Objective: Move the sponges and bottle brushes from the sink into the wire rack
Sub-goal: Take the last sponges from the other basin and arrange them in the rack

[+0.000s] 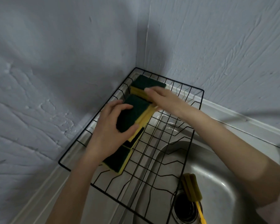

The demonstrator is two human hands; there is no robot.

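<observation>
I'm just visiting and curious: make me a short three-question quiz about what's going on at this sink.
1. True or false: the left hand grips a sponge above the wire rack.
2. Which item lies in the sink near the drain? A) bottle brush B) cup C) spoon
3. Fill in: the right hand touches a sponge at the rack's ____ end, near the wall corner.

Key
1. True.
2. A: the yellow bottle brush is not yet in the rack.
3. Far: its fingers rest on the far sponge.
</observation>
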